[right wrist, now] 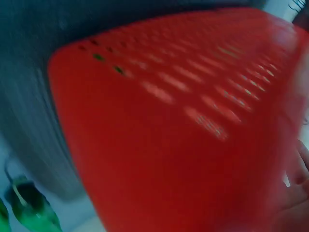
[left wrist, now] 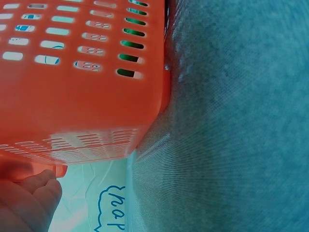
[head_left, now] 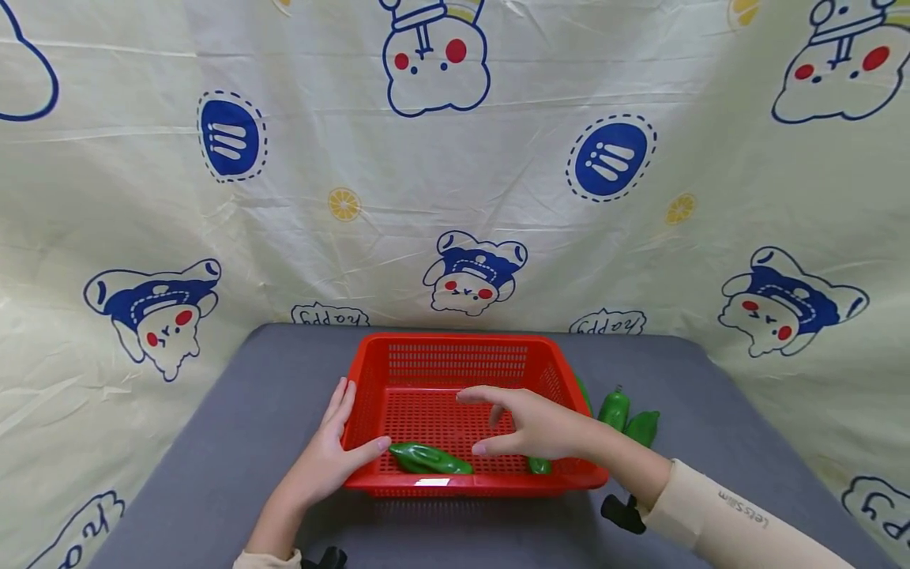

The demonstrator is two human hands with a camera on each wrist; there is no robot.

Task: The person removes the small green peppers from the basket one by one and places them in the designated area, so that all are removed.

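Left hand, fingers straight, lies along the basket's left rim; right hand, spread and holding nothing, is over its right half. Pepper lies by the near wall, mesh floor beyond.

A long green pepper lies nearside-left in the rectangular red plastic basket on the grey surface; stubby green peppers lie right.

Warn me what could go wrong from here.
In the head view, the right forearm overlaps green peppers outside the red basket; drawing back might knock one.
The left hand has its thumb by the long pepper inside and could nudge it.
Tilting the basket could slide that pepper, which nothing visibly holds.
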